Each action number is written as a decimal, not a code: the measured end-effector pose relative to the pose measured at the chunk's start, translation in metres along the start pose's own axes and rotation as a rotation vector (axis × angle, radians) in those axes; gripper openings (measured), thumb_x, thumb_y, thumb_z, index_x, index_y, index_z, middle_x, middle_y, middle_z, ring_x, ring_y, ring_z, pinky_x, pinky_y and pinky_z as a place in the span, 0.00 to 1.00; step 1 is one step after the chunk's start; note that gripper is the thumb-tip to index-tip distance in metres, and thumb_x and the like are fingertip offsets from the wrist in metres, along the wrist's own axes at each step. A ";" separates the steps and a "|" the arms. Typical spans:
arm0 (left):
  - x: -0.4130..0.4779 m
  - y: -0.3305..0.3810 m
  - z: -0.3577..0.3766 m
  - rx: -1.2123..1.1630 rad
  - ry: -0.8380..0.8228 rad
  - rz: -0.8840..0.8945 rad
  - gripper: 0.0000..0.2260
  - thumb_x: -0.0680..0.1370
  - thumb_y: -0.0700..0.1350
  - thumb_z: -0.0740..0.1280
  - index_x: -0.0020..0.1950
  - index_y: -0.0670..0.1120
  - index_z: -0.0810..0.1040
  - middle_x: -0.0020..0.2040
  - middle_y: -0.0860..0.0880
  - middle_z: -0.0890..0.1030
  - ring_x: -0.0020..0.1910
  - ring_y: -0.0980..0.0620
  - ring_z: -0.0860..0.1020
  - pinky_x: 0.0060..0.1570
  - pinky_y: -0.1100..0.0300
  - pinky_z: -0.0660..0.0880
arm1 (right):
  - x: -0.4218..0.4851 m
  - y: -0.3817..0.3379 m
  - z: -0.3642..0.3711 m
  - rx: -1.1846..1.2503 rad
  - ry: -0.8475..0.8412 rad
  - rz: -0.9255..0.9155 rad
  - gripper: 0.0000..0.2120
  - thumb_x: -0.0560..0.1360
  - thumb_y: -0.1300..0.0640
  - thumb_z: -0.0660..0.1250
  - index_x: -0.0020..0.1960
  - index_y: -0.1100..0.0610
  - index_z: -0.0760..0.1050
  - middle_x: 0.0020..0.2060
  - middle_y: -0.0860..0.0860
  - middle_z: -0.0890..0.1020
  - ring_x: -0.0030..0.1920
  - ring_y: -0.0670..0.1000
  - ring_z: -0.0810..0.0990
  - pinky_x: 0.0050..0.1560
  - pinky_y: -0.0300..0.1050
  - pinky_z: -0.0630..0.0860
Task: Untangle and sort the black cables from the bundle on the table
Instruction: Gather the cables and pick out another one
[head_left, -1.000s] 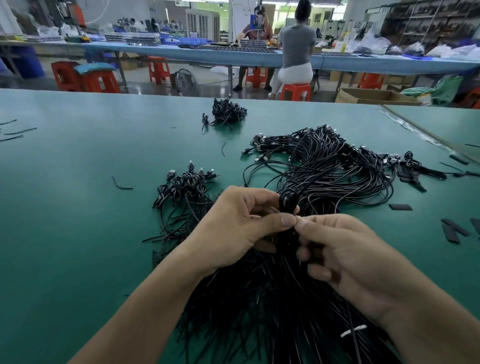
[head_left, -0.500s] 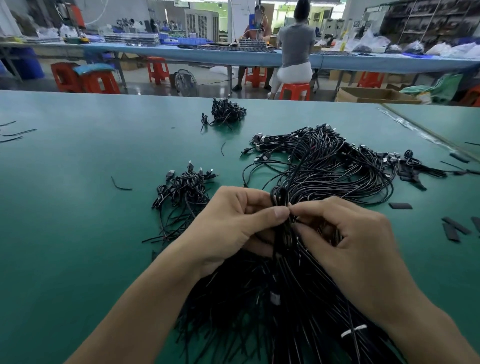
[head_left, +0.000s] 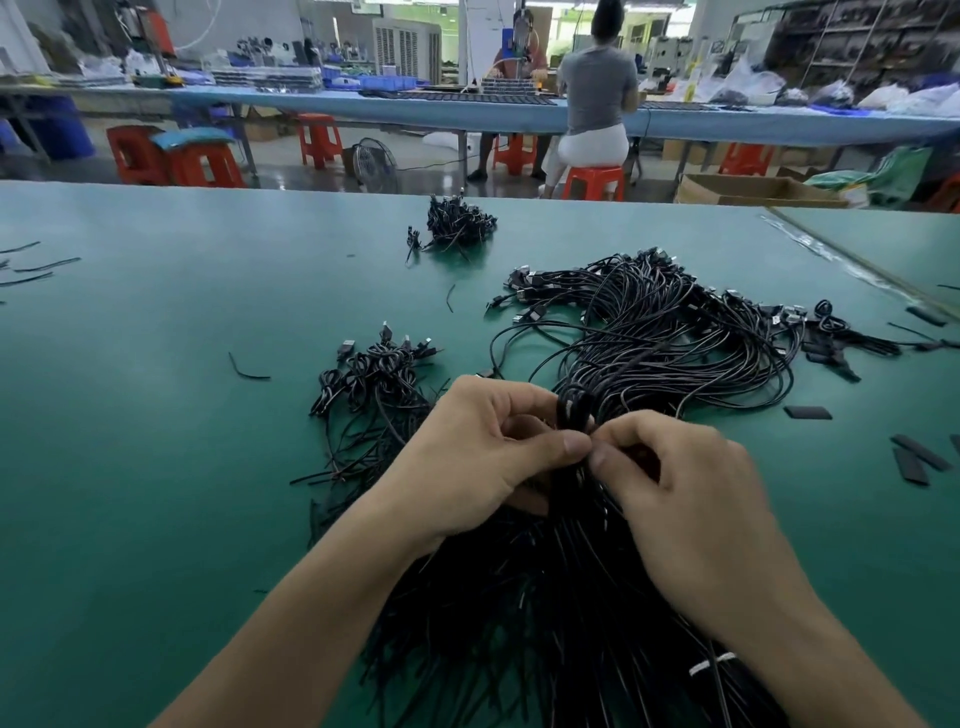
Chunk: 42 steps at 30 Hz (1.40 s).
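A big bundle of black cables (head_left: 654, 343) sprawls over the green table (head_left: 156, 467) and runs down under my hands to the near edge. My left hand (head_left: 467, 457) and my right hand (head_left: 691, 499) meet at the middle, thumbs and forefingers pinched on a small coiled black cable (head_left: 574, 408) that stands up between them. A smaller pile of coiled cables (head_left: 374, 369) lies just left of my left hand. Another small pile (head_left: 457, 226) sits farther back.
Flat black strips (head_left: 914, 460) and a black tag (head_left: 808, 413) lie at the right. Short black offcuts (head_left: 249, 369) lie at the left. A white tie (head_left: 711, 665) wraps the bundle near my right wrist. Beyond the table a person sits on a red stool (head_left: 595, 179).
My right hand has slid left and up until its fingertips meet the left thumb at the coiled cable. The coil now stands a little higher between the hands.
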<state>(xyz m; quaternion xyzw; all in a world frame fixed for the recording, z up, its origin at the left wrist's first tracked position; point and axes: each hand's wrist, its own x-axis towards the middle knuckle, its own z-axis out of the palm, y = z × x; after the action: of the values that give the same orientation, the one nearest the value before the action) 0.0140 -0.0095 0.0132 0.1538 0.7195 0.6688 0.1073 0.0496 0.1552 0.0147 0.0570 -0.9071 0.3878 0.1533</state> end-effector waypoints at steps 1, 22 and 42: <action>0.000 -0.001 0.000 0.025 -0.011 0.009 0.03 0.76 0.39 0.73 0.48 0.46 0.85 0.35 0.49 0.82 0.35 0.55 0.81 0.35 0.58 0.82 | 0.003 0.001 -0.003 0.091 -0.085 0.119 0.09 0.75 0.54 0.70 0.36 0.50 0.81 0.28 0.43 0.79 0.29 0.42 0.76 0.30 0.33 0.69; -0.004 0.010 -0.004 -0.229 -0.093 -0.135 0.05 0.69 0.47 0.73 0.37 0.45 0.84 0.35 0.46 0.83 0.31 0.53 0.81 0.31 0.58 0.82 | 0.008 0.016 -0.015 -0.125 0.058 -0.508 0.09 0.73 0.60 0.69 0.51 0.53 0.84 0.44 0.43 0.82 0.45 0.41 0.80 0.49 0.34 0.75; 0.001 0.001 -0.004 0.153 0.028 0.191 0.08 0.74 0.41 0.75 0.50 0.52 0.86 0.40 0.51 0.85 0.38 0.54 0.81 0.42 0.59 0.79 | 0.003 0.005 -0.005 0.114 0.025 -0.159 0.07 0.76 0.58 0.70 0.42 0.47 0.83 0.34 0.42 0.81 0.37 0.40 0.78 0.37 0.30 0.70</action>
<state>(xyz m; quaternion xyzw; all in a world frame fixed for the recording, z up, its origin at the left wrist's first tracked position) 0.0119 -0.0125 0.0149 0.2200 0.7519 0.6212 0.0212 0.0465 0.1629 0.0156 0.1325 -0.8741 0.4262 0.1916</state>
